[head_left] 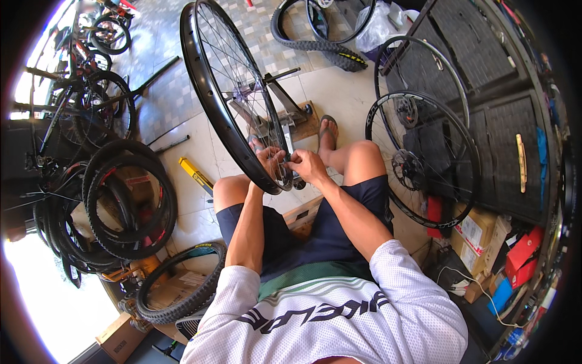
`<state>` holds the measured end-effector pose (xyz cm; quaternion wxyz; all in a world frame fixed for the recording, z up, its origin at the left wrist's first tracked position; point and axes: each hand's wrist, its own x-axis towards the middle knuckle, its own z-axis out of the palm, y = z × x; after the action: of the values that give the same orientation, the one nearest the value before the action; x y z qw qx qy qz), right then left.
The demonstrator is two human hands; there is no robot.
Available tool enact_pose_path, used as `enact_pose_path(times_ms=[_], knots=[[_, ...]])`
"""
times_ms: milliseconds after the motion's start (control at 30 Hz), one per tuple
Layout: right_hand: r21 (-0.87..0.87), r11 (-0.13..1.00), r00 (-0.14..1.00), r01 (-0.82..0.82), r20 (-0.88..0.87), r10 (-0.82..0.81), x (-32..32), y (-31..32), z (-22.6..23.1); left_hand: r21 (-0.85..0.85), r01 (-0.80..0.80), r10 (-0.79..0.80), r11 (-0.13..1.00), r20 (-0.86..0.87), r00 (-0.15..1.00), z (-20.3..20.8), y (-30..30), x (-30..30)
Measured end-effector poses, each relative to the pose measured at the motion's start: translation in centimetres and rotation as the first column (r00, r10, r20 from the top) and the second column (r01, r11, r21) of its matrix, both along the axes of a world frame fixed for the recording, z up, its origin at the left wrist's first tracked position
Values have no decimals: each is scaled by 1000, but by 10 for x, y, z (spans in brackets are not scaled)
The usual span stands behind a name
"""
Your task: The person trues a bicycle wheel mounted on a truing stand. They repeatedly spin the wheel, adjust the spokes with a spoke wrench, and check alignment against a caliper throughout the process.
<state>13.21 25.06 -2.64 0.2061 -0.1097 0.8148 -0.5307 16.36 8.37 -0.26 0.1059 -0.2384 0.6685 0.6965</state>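
A black-rimmed bicycle wheel (213,103) stands upright in a metal truing stand (274,97) between my knees, its hub carried by the stand's arms. My left hand (270,160) is at the near part of the rim, its fingers closed among the spokes there. From the other side, my right hand (309,167) comes in close to the left, thumb and fingers pinched at the same stretch of rim. Something small and dark shows at its fingertips, too small to name. Both hands nearly meet beside the stand's bright upright.
Two more wheels with disc rotors (407,170) lean on a dark cabinet (509,151) at my right. Several tyres (130,203) hang at my left; another tyre (182,285) lies nearer. A yellow tool (195,173) lies by my left knee. Boxes (479,236) stand at right.
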Motion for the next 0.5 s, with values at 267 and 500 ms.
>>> enact_pose_path(times_ms=[267, 500], knots=[[-92, 993, 997, -71, 23, 73, 4, -7, 19, 162, 64, -80, 985, 92, 993, -34, -26, 7], [-92, 990, 990, -108, 83, 115, 4, 0, 11, 14, 88, -89, 996, 130, 987, -38, -21, 7]])
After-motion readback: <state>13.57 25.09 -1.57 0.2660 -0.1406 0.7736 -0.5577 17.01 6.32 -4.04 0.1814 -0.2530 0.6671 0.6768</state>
